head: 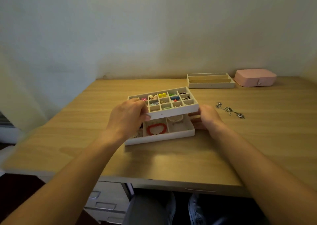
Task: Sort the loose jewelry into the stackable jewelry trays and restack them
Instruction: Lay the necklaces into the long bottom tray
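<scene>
**Trays held one above the other at mid-desk**

A white grid tray (pixel 173 112) of many small compartments is held tilted in the air, its far side higher, just above a second white tray (pixel 161 137) that sits on the wooden desk (pixel 171 163). The left hand (pixel 127 116) has its grip closed on the grid tray's near-left corner, thumb on the front wall. The right hand (pixel 207 117) has its grip closed on the tray's right end, thumb at the top edge and fingers tucked underneath, between the two trays.

The grid tray's cells hold small colourful pieces: yellow, green, blue, pink and dark ones. The lower tray has larger sections; a red bracelet (pixel 157 129) lies in one and a pearl bracelet (pixel 175 118) in the next, partly hidden under the lifted tray.

To the right, loose silver chain jewelry (pixel 229 110) lies on the desk, apart from both trays. At the far edge stands a third tray with three long slots (pixel 211 85), and just beside it a closed pink jewelry box (pixel 255 78).
</scene>
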`<state>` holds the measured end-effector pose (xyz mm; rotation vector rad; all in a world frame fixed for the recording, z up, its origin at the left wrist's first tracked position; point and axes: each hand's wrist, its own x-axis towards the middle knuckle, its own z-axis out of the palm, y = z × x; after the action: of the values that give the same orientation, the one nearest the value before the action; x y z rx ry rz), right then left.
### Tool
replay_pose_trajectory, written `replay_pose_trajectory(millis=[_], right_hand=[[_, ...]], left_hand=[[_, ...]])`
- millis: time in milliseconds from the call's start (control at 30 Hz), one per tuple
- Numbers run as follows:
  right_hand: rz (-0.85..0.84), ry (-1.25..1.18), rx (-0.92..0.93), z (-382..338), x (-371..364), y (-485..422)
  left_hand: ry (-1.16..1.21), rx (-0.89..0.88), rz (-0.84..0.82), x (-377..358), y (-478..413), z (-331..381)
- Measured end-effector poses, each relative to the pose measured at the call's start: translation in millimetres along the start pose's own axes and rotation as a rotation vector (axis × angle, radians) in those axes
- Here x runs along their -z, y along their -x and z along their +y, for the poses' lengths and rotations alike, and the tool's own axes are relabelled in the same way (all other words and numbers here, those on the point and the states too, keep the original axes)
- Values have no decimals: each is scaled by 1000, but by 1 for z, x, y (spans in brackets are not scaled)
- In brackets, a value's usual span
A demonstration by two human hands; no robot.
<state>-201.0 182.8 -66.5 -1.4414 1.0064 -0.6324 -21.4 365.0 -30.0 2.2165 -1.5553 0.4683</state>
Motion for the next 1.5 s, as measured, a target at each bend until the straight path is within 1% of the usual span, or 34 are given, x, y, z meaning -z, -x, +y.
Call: replay_pose_trajectory(millis=[67,133,200,233,333,400,433,467,500,533,600,633,667,700,833,1033,1133,1267,1500], right_hand=[[23,-140,-2,-3,0,9],[3,-150,20,-3,-2,15],[-33,-96,63,2,-3,17],[-25,-32,94,5,-3,17],[77,197,180,12,-4,16],[106,213,192,14,-5,14],[108,214,191,14,-5,12],[112,220,190,15,-5,11],[119,230,194,15,-5,10],[129,241,201,16,-5,9],[152,264,227,18,-7,8],[166,274,241,19,-8,7],[183,281,255,19,-9,6],[199,287,262,20,-9,4],[241,319,280,18,-11,0],[292,390,310,20,-16,-5],[319,425,325,20,-17,-7],[306,432,334,21,-16,-10],[340,420,326,19,-16,-12]], left_hand=[[-6,9,-7,-3,14,-2],[-7,13,-10,-5,26,-2],[15,15,-8,-7,36,-1],[26,17,-4,-8,40,-1],[44,17,-25,-11,48,1],[39,39,-8,-15,54,-1],[36,69,43,-17,57,-2],[54,133,114,-21,60,-4],[127,245,169,-25,62,-7],[272,392,181,-27,62,-10],[691,706,87,-31,58,-14],[852,808,39,-35,55,-15],[931,847,9,-37,52,-16],[936,835,5,-38,50,-16],[816,783,22,-39,40,-17],[532,735,70,-46,31,-23],[514,717,70,-48,27,-26],[515,695,65,-53,34,-23],[554,740,55,-53,20,-20]])
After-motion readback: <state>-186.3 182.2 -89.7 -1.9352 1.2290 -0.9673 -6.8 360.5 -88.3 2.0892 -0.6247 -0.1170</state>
